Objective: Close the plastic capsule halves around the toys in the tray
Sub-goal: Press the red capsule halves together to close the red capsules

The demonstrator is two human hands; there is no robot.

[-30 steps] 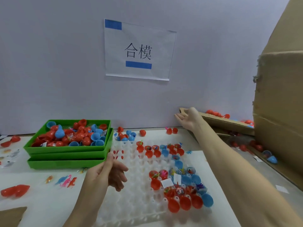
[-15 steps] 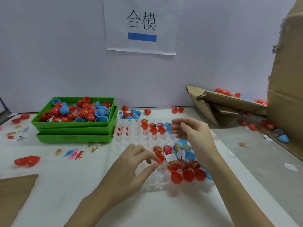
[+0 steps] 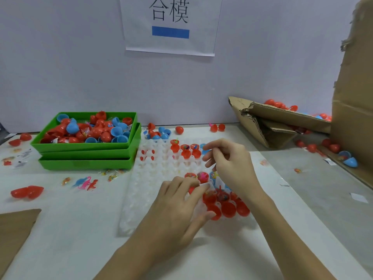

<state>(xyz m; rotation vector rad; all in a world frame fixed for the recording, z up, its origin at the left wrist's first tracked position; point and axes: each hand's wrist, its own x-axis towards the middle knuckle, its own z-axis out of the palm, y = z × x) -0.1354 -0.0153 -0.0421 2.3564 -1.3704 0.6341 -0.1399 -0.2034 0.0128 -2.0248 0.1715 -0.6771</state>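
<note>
Tabletop white; wall pale lilac.

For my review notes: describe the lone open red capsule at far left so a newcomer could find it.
Start at the stacked green trays, then look toward the table's near-left. The open red capsule lies alone there, left of the pink toy dinosaur; unlike the other loose capsules, both joined halves are splayed flat.

Left hand and right hand over white tray, red capsule halves

Bare table left of tray; green bins behind.
</note>
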